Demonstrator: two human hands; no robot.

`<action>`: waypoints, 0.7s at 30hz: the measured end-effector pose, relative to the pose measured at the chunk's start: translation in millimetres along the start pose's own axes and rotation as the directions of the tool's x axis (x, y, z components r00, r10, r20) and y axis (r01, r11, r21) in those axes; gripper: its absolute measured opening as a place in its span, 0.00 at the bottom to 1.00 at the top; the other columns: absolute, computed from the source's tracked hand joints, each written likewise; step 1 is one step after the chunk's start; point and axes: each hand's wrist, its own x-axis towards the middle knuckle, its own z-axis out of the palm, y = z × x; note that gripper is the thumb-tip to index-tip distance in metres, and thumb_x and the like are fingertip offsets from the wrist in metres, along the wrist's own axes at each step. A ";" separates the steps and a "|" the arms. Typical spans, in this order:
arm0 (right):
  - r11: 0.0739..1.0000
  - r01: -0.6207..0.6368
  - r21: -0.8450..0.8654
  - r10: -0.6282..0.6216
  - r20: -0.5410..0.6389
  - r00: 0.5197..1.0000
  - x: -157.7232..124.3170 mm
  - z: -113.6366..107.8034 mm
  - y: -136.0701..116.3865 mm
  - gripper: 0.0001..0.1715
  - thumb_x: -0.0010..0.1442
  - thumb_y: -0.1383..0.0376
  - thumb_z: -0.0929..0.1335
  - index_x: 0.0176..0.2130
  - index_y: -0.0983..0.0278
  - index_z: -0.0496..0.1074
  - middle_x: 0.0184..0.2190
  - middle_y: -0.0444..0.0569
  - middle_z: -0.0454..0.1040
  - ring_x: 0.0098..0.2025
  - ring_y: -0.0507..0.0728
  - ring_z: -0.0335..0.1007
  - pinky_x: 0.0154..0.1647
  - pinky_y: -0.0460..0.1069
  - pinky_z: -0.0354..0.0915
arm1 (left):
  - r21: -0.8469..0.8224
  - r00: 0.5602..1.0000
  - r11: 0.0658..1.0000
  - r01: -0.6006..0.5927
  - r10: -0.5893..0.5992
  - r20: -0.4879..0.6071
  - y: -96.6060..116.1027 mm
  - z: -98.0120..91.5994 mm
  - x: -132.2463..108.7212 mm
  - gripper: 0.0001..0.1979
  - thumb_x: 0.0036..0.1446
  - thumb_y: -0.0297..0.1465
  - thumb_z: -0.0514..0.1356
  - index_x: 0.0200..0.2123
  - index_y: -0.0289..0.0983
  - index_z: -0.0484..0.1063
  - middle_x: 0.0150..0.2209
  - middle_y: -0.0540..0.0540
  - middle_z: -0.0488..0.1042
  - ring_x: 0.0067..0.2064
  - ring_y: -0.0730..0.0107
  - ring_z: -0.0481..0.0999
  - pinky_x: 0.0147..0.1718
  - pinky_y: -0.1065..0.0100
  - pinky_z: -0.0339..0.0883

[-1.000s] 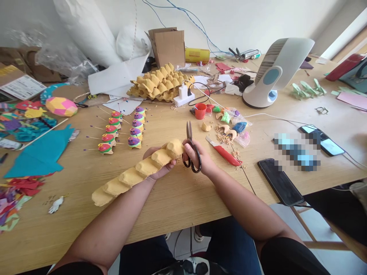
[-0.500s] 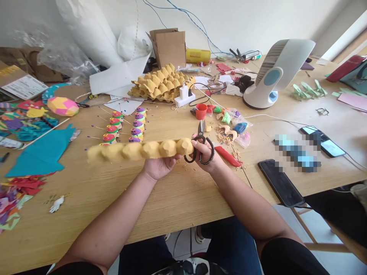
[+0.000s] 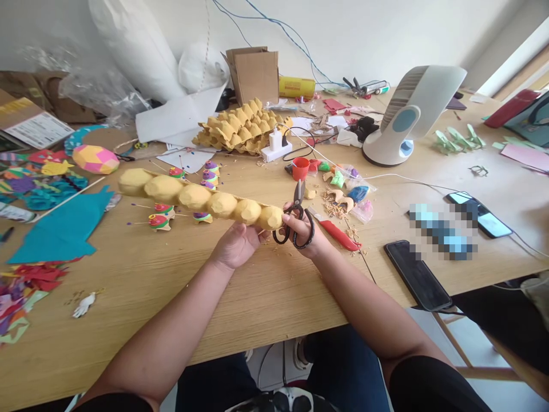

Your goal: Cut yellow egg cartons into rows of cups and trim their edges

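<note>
A yellow strip of egg carton [image 3: 195, 196] with a row of bumps is held in the air, slanting, its left end higher. My left hand [image 3: 237, 246] grips its lower edge from below, near the right end; some fingertips are hidden behind it. My right hand [image 3: 305, 229] is closed around black-handled scissors [image 3: 299, 197], blades pointing up, and its thumb and fingers touch the strip's right end. Behind the strip stand painted caterpillar figures, a red-and-green one [image 3: 161, 220] and a purple one [image 3: 210, 176], partly covered by it.
Stacked yellow egg trays [image 3: 240, 129] lie at the back beside a white power strip [image 3: 277, 150]. A red cup [image 3: 301, 168], bags of coloured clay [image 3: 358, 191] and a red-handled knife [image 3: 341, 234] lie right of my hands. Further right are a white fan [image 3: 412, 114] and a phone [image 3: 418, 274].
The egg carton strip has tilted, its left end swinging up and away, so the front red-and-green caterpillars now show below it. Both hands keep their hold.
</note>
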 end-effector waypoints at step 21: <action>0.837 0.137 -0.530 -0.278 -0.197 0.940 6.6 -12.1 -6.6 0.30 0.52 0.49 0.78 0.47 0.57 0.68 0.28 0.39 0.74 0.28 0.51 0.66 0.27 0.46 0.60 | -0.104 0.982 0.981 0.161 -0.170 -0.078 0.1 -2.4 -4.3 0.15 0.57 0.34 0.73 0.46 0.41 0.78 0.44 0.48 0.82 0.40 0.69 0.82 0.30 0.74 0.74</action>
